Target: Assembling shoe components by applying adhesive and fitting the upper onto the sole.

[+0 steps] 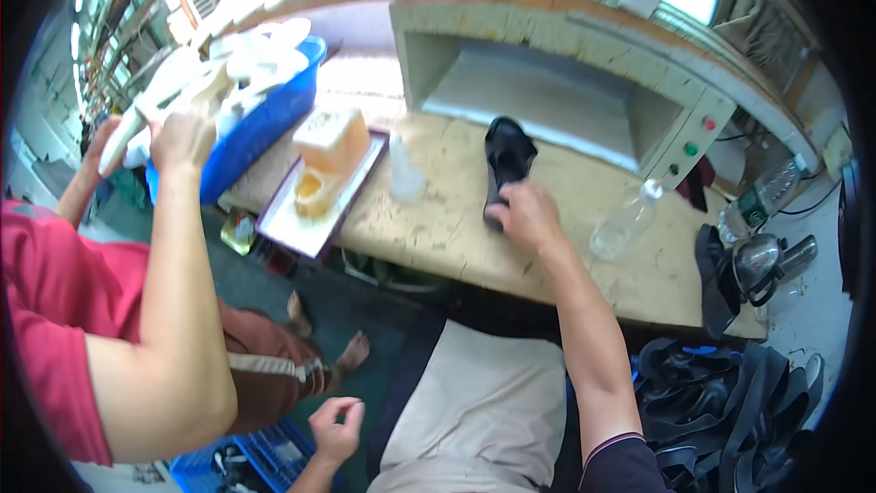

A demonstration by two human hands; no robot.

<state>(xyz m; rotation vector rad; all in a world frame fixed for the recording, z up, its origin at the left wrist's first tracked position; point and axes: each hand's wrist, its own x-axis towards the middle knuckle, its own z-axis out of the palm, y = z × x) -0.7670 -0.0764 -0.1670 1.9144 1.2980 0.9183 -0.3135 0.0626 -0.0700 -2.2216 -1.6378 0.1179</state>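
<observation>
A black sandal (509, 153) lies on the tan worktop, its strapped end towards the open box-shaped machine (429, 68). My right hand (529, 217) grips the sandal's near end, thumb and fingers closed on it. Low in the view, my left hand (336, 429) hangs away from the worktop beside my lap. Its fingers are curled in and nothing shows in them. Left of the sandal stands a translucent squeeze bottle (406, 178). A clear plastic bottle (625, 224) stands to the right of my right hand.
At left, a person in red (82, 265) holds a white piece beside a blue tub (306, 91) of white pieces. A tray (310, 228) carries an amber container (338, 141). Another black shoe (716, 278), a metal pot (759, 265) and a black shoe pile (730, 402) are at right.
</observation>
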